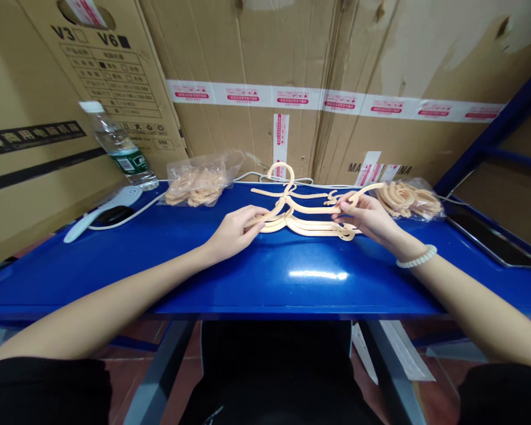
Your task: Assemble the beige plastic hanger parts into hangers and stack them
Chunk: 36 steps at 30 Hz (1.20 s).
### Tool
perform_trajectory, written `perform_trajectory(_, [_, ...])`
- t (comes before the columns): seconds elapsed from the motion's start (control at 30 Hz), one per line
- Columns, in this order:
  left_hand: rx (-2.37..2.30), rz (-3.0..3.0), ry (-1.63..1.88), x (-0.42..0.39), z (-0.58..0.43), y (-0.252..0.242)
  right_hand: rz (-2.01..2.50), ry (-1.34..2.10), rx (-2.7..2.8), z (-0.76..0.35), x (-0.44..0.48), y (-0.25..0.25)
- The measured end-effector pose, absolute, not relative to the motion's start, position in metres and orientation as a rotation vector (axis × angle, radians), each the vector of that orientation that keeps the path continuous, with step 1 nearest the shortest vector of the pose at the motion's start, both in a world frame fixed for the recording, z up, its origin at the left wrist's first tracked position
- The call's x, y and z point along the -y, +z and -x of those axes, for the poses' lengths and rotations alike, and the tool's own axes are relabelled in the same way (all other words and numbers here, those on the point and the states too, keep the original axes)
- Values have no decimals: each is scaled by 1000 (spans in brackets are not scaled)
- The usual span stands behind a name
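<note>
A cream plastic hanger [313, 209] is held slightly above the table, its hook pointing up and away from me. My left hand [235, 231] is closed on the hanger's left arm near the end. The fingers of my right hand [366, 217] pinch the right arm's end, where a curved cream piece [368, 189] sticks out up and to the right. Whether this piece is joined to the arm is hidden by my fingers. Under and in front of it, more cream hangers [312, 226] lie on the table, and another cream part [261, 192] lies behind.
The blue table [194, 289] carries a bag of cream parts [197, 186] at the left and another bag [409, 199] at the right. A water bottle [123, 150], a pale fly swatter [101, 213], a black mouse [112, 216] and a phone [491, 239] are also there. Cardboard boxes [248, 53] stand behind.
</note>
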<state>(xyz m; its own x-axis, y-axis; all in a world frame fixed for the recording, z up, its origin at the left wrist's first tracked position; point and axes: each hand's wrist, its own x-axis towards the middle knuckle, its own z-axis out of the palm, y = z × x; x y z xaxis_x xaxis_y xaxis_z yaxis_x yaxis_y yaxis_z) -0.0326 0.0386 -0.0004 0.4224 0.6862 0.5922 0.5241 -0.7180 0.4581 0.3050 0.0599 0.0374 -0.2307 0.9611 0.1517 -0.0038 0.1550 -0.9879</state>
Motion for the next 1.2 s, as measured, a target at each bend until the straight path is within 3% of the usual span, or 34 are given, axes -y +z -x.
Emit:
perform_trajectory(0.27, [-1187, -2446, 1234, -48, 40, 3, 905, 1187, 1378, -326, -71, 55])
perform_trajectory(0.43, [-1119, -2640, 1214, -52, 48, 5, 1102, 1150, 1554, -353, -74, 74])
perform_trajectory(0.77, [-1031, -3132, 570, -57, 59, 8, 1320, 1013, 2325, -376, -84, 76])
perform_trajectory(1.2, [-1044, -3021, 484, -54, 59, 11, 1392, 755, 2671, -369, -81, 72])
